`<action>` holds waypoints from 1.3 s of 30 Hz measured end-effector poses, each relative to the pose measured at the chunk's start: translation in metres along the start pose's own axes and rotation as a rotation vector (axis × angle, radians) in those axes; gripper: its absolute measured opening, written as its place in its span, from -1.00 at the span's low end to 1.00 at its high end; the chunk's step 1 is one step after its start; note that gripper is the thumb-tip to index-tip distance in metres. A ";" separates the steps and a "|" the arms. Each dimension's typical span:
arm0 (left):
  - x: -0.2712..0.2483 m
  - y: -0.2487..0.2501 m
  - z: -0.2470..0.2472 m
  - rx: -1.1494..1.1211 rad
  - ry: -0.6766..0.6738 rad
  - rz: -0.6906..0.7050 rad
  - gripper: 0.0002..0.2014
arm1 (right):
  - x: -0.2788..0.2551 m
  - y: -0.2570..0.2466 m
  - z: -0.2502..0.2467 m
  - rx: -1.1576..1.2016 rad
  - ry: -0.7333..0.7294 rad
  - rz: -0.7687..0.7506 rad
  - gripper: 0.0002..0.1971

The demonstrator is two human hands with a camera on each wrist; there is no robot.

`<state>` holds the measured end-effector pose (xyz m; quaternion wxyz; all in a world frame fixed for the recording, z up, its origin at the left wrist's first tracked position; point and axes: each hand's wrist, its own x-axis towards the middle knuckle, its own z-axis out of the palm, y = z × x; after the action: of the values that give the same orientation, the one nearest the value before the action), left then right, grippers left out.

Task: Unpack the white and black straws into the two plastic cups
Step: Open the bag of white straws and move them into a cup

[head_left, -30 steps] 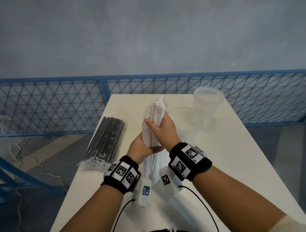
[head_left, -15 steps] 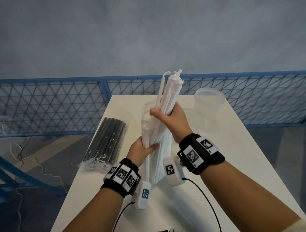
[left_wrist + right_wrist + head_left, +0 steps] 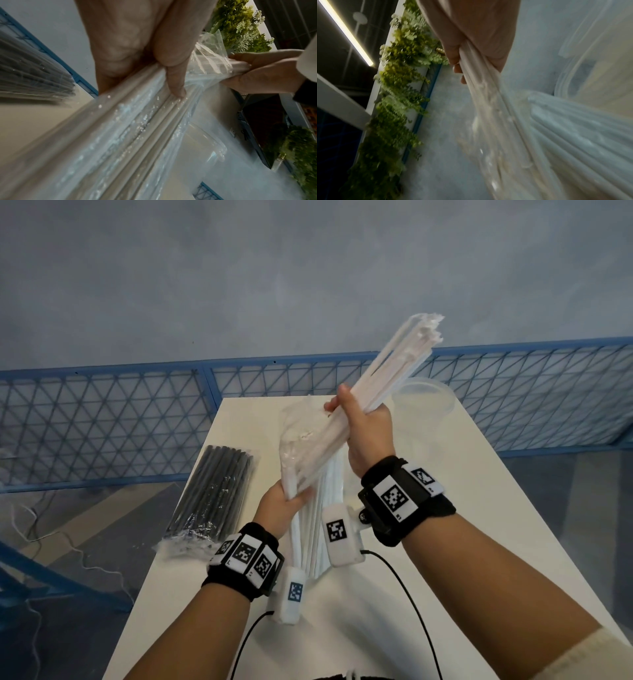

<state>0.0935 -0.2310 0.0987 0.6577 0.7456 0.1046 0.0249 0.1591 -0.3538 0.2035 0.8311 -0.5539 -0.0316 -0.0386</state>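
Note:
My right hand [image 3: 359, 419] grips a bundle of white straws [image 3: 394, 364] and holds it raised, tilted up to the right, its lower end still inside the clear plastic bag [image 3: 298, 446]. My left hand [image 3: 284, 501] grips the lower part of that bag [image 3: 211, 56], with more white straws [image 3: 315, 529] still inside it. The left wrist view shows my thumb pressing the wrapped straws [image 3: 137, 121]. The right wrist view shows my fingers curled round the straws [image 3: 476, 70]. A sealed pack of black straws [image 3: 215, 491] lies on the table's left side. A clear plastic cup [image 3: 424, 402] stands at the far right, partly hidden behind the bundle.
The white table [image 3: 479, 542] is narrow; its left edge runs beside the black pack. A blue mesh fence [image 3: 102, 422] stands behind it. Cables [image 3: 411, 611] run from my wrist cameras toward the near edge. A second clear cup rim [image 3: 211, 146] shows in the left wrist view.
My right hand has pulled the white straw bundle up and to the right, further out of the bag. My left hand stayed low, holding the bag.

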 end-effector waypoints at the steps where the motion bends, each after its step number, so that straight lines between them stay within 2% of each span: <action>1: 0.001 -0.001 -0.002 -0.017 0.010 -0.010 -0.63 | 0.005 -0.004 -0.003 0.069 0.037 0.011 -0.80; 6: 0.001 -0.006 -0.008 -0.061 0.014 -0.058 -0.71 | 0.029 -0.012 -0.028 0.410 0.245 0.184 -0.80; 10: 0.004 -0.008 -0.010 -0.054 0.026 -0.063 -0.71 | 0.039 -0.004 -0.047 0.517 0.341 0.257 -0.87; 14: 0.006 -0.007 -0.012 -0.048 0.038 -0.073 -0.74 | 0.050 -0.002 -0.061 0.504 0.455 0.233 -0.86; 18: 0.008 -0.008 -0.015 -0.019 0.060 -0.074 -0.78 | 0.060 -0.010 -0.070 0.458 0.525 0.134 -0.86; 21: 0.009 -0.009 -0.016 -0.023 0.064 -0.081 -0.76 | 0.066 -0.015 -0.072 0.383 0.546 0.031 -0.92; 23: 0.009 -0.009 -0.016 -0.027 0.066 -0.084 -0.78 | 0.069 -0.014 -0.074 0.275 0.541 -0.027 -0.87; 26: 0.008 -0.009 -0.016 -0.032 0.070 -0.081 -0.80 | 0.067 -0.006 -0.075 0.057 0.464 -0.099 -0.90; 29: 0.006 -0.011 -0.017 -0.021 0.069 -0.064 -0.81 | 0.062 0.008 -0.077 -0.188 0.362 -0.091 -0.89; 31: 0.005 -0.011 -0.016 -0.021 0.070 -0.058 -0.82 | 0.059 0.017 -0.079 -0.246 0.295 -0.066 -0.82; 34: 0.002 -0.009 -0.014 -0.032 0.060 -0.051 -0.82 | 0.054 0.022 -0.078 -0.315 0.255 -0.068 -0.83; 37: 0.000 -0.008 -0.012 -0.064 0.053 -0.049 -0.79 | 0.051 0.019 -0.073 -0.390 0.233 -0.152 -0.79; 39: 0.001 -0.010 -0.012 -0.060 0.053 -0.043 -0.76 | 0.046 0.013 -0.068 -0.577 0.229 -0.288 -0.72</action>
<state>0.0908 -0.2184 0.0906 0.6773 0.7220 0.1373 0.0336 0.2067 -0.4125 0.1698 0.6242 -0.7482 -0.0036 -0.2247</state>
